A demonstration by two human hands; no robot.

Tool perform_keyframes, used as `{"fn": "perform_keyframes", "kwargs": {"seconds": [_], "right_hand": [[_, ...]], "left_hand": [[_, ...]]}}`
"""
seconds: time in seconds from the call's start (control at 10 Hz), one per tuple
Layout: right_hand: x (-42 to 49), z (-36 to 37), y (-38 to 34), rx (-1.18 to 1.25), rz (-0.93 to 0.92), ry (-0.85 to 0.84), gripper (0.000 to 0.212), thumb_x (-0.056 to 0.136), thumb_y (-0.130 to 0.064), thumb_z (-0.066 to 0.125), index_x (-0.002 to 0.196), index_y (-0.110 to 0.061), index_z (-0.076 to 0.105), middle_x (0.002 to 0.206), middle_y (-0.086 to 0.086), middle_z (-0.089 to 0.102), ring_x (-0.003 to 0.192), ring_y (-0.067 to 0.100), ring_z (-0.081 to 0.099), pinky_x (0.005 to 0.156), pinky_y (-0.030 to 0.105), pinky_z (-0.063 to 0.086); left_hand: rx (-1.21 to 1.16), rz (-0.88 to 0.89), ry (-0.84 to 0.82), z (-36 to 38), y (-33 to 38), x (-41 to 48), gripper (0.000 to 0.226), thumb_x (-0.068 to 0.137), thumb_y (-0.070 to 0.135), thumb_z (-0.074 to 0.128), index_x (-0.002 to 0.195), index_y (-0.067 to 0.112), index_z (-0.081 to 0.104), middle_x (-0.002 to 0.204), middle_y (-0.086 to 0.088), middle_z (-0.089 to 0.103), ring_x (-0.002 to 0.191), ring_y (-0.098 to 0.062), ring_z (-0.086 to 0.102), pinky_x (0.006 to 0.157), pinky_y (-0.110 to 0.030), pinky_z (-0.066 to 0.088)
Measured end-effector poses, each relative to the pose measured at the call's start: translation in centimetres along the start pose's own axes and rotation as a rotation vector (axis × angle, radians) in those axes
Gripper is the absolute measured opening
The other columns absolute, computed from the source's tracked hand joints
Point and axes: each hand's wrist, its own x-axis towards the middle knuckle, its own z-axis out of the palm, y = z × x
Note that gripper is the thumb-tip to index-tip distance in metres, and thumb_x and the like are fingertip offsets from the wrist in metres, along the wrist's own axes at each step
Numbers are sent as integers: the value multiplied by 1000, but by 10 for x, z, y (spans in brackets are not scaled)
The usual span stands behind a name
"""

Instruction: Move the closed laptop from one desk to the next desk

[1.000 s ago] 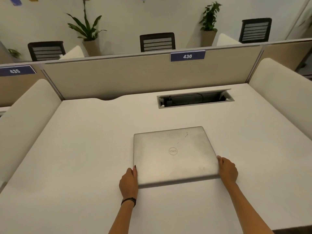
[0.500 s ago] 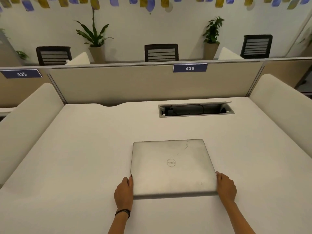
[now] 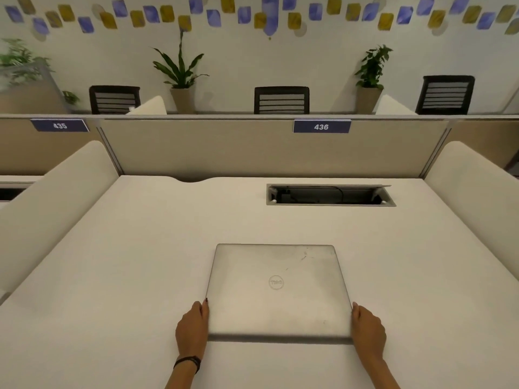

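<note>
A closed silver laptop (image 3: 278,290) lies lid up on the white desk (image 3: 134,276) marked 436. My left hand (image 3: 193,327) grips its near left edge and my right hand (image 3: 368,328) grips its near right edge. The laptop's front edge is tilted a little off the desk, with a dark shadow under it. A strip of the neighbouring desk (image 3: 14,179), marked 435, shows at the far left beyond a padded divider.
An open cable box (image 3: 330,195) is sunk into the desk behind the laptop. Padded dividers (image 3: 50,203) stand on the left and right, a beige partition (image 3: 252,147) at the back. Chairs and potted plants stand beyond it.
The view has tilted up, so the laptop sits lower in the frame. Both hands hold the same edges, and the laptop has straightened slightly from its earlier skew.
</note>
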Motion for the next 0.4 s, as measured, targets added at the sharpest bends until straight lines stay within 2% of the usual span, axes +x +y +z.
{"fn": "perform_keyframes", "kwargs": {"seconds": [0.1,0.2,0.3,0.4], "right_hand": [[0,-2,0,28,-30,-22,45,97,-22,39,53,-10,36,57,14,55,56,27,46,54,30,34],[10,-9,3,94,-93,-80,47,96,-18,42,51,-13,27,49,4,39,49,22,35,51,30,27],[17,-19,-2,99,-139,-118,27,95,-19,42,70,-12,45,57,4,50,54,23,46,53,32,37],[31,-27,-30,161,-259,-151,21,96,-25,42,110,-15,54,94,3,64,87,22,62,75,33,48]], "left_hand": [[74,101,33,-1,-1,3,42,98,25,35,58,16,27,49,-7,41,46,-24,38,47,-31,31],[85,196,65,-2,3,-3,54,87,49,3,62,13,34,43,-6,39,39,-22,35,39,-24,20],[167,206,48,-5,-2,3,59,85,52,-1,69,11,38,43,-1,37,40,-22,37,38,-23,22],[157,179,52,-10,9,21,43,92,41,24,104,11,52,73,-7,60,69,-25,58,59,-38,50]]}}
